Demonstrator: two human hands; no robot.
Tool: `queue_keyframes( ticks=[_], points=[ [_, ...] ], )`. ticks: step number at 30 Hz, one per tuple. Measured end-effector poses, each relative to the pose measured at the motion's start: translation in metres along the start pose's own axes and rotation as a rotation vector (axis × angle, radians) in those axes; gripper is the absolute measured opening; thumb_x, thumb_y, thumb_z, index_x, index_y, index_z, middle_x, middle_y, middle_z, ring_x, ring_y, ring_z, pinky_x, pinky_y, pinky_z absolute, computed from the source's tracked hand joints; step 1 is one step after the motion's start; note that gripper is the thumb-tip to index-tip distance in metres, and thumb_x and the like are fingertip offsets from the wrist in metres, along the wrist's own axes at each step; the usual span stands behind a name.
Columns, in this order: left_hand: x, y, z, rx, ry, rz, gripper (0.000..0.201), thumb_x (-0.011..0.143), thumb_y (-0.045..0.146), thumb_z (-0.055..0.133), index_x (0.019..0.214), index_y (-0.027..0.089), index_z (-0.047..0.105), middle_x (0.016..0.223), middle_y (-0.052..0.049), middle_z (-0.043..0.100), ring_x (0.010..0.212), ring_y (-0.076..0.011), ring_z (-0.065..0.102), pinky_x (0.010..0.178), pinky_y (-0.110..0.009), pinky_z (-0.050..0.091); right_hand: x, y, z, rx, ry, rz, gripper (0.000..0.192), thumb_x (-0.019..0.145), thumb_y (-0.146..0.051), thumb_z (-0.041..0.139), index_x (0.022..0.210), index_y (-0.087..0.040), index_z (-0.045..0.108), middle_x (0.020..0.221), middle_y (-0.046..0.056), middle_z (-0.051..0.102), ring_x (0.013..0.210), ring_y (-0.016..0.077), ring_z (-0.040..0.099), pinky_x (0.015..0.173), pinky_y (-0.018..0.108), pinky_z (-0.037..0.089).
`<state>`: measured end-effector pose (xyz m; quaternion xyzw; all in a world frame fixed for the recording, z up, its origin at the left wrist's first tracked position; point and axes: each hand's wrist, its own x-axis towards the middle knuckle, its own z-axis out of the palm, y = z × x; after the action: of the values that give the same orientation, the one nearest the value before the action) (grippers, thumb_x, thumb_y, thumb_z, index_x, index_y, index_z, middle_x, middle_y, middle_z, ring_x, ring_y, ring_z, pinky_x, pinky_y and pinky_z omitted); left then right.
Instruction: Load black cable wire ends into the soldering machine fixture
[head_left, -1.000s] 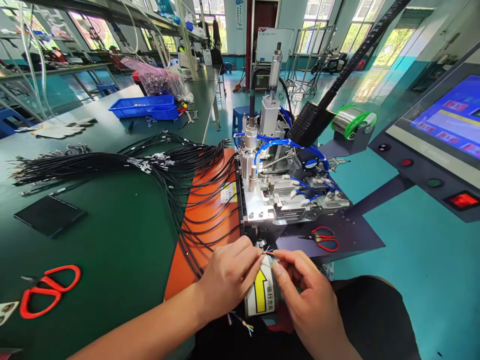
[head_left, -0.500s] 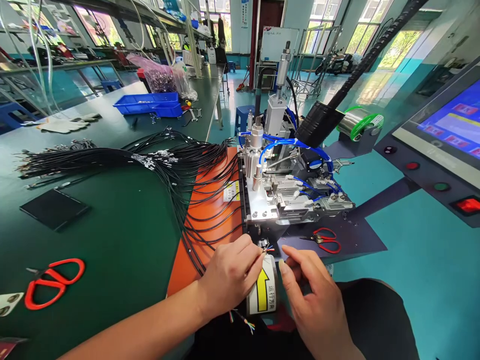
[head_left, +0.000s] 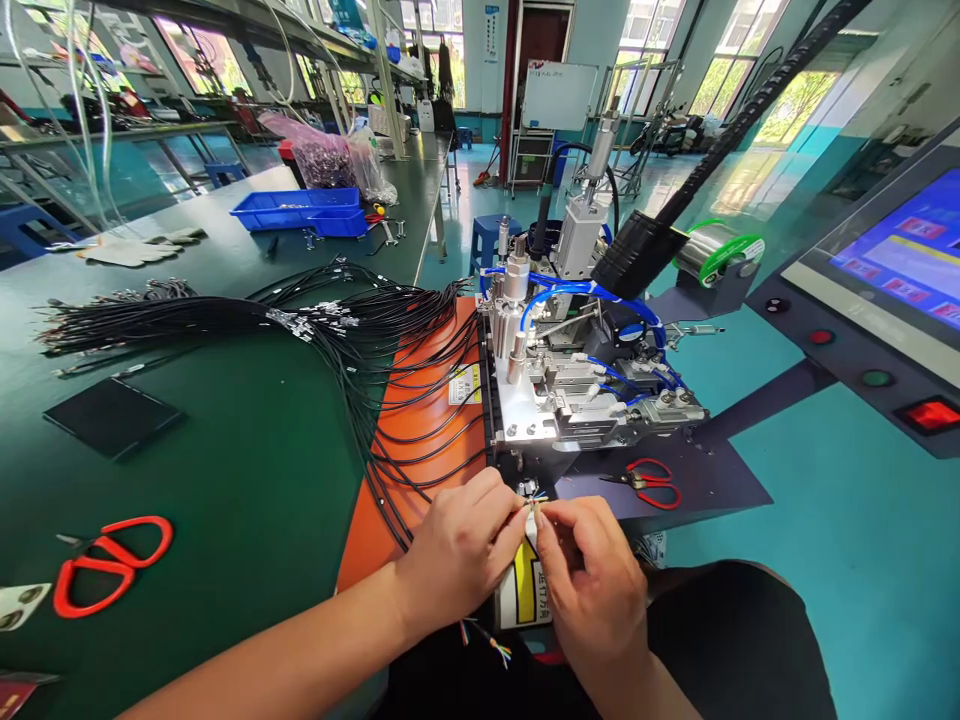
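Factory assembly floor: workbenches (head_left: 225, 480), cable bundles (head_left: 225, 320), pneumatic machine (head_left: 570, 390).

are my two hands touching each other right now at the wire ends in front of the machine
Touching. The head view shows the left hand and right hand meeting fingertip to fingertip around the thin coloured wire ends, with no gap visible between them.

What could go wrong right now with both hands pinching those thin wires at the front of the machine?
The left hand and right hand pinch fine coloured wire ends right at the machine front; fingers could get caught if it cycles. The thin strands might bend or cross under the pinch. The black cables fan loosely over the orange mat beside the left forearm, so a pull could snag or drag them.
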<state>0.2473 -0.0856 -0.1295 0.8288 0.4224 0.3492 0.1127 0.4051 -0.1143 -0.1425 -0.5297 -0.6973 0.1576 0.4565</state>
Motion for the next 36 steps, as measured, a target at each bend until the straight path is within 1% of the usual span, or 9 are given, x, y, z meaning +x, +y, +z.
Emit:
queue_keyframes(
  ticks=[4,9,13,17,22,25,28,32,36],
  points=[
    [-0.001,-0.001,0.000,-0.026,-0.003,-0.028,0.015,0.096,0.014,0.053,0.083,0.015,0.060,0.074,-0.001,0.053,0.069,-0.0146,0.049,0.061,-0.028,0.037,0.000,-0.001,-0.004,0.059,-0.063,0.034,0.014,0.097,-0.021,0.053,0.090,-0.019,0.064,0.082,0.004,0.062,0.072,0.0148,0.059,0.066,0.025,0.046],
    [-0.001,0.000,-0.002,-0.038,-0.039,-0.029,0.015,0.097,0.017,0.051,0.087,0.015,0.062,0.077,-0.003,0.054,0.070,-0.0154,0.050,0.061,-0.028,0.037,0.017,0.008,-0.027,0.269,-0.173,0.493,0.023,0.093,-0.042,0.060,0.090,-0.020,0.066,0.083,0.002,0.063,0.072,0.0143,0.057,0.064,0.023,0.044],
    [-0.001,-0.001,-0.002,-0.039,-0.046,-0.013,0.017,0.098,0.017,0.050,0.086,0.015,0.062,0.075,-0.002,0.052,0.069,-0.0153,0.048,0.060,-0.028,0.037,0.030,0.013,-0.029,0.565,-0.379,0.733,0.032,0.091,-0.050,0.061,0.086,-0.018,0.062,0.068,-0.003,0.048,0.059,0.0098,0.038,0.051,0.022,0.028],
    [-0.001,-0.002,-0.001,-0.022,-0.060,-0.003,0.017,0.098,0.017,0.050,0.084,0.015,0.060,0.075,-0.002,0.051,0.068,-0.0153,0.048,0.060,-0.028,0.037,0.035,0.010,-0.023,0.790,-0.446,0.858,0.038,0.089,-0.049,0.064,0.072,-0.017,0.052,0.061,-0.007,0.030,0.056,0.0085,0.021,0.049,0.024,0.015],
    [-0.001,-0.001,-0.001,-0.003,-0.053,-0.006,0.017,0.097,0.016,0.050,0.081,0.016,0.056,0.076,-0.002,0.051,0.067,-0.0147,0.047,0.059,-0.028,0.036,0.032,0.009,-0.025,0.792,-0.395,0.920,0.037,0.087,-0.050,0.065,0.076,-0.017,0.055,0.062,-0.006,0.031,0.056,0.0084,0.021,0.049,0.024,0.014],
    [-0.001,-0.001,-0.001,-0.004,-0.048,-0.018,0.017,0.097,0.016,0.050,0.082,0.016,0.057,0.076,-0.002,0.051,0.067,-0.0146,0.047,0.059,-0.028,0.035,0.027,0.010,-0.027,0.705,-0.325,0.883,0.036,0.088,-0.051,0.064,0.090,-0.015,0.064,0.063,-0.005,0.034,0.058,0.0093,0.024,0.050,0.023,0.017],
    [-0.001,-0.002,-0.002,-0.009,-0.052,-0.014,0.018,0.097,0.016,0.050,0.081,0.015,0.058,0.075,-0.002,0.051,0.067,-0.0147,0.047,0.059,-0.028,0.035,0.024,0.010,-0.028,0.682,-0.333,0.846,0.040,0.088,-0.053,0.063,0.097,-0.015,0.068,0.064,-0.004,0.036,0.059,0.0099,0.027,0.050,0.023,0.020],
    [-0.001,-0.002,-0.002,-0.018,-0.063,-0.013,0.018,0.097,0.016,0.050,0.082,0.015,0.059,0.075,-0.003,0.051,0.068,-0.0149,0.047,0.060,-0.028,0.036,0.029,0.004,-0.029,0.662,-0.343,0.814,0.041,0.087,-0.054,0.063,0.097,-0.015,0.071,0.062,-0.004,0.041,0.056,0.0100,0.030,0.049,0.022,0.023],
    [-0.001,-0.002,-0.002,-0.013,-0.061,-0.006,0.018,0.097,0.016,0.049,0.082,0.015,0.059,0.074,-0.002,0.051,0.067,-0.0148,0.046,0.059,-0.028,0.035,0.035,-0.002,-0.032,0.551,-0.327,0.738,0.043,0.084,-0.056,0.064,0.096,-0.015,0.075,0.062,0.000,0.052,0.055,0.0123,0.042,0.049,0.023,0.031]
  ],
)
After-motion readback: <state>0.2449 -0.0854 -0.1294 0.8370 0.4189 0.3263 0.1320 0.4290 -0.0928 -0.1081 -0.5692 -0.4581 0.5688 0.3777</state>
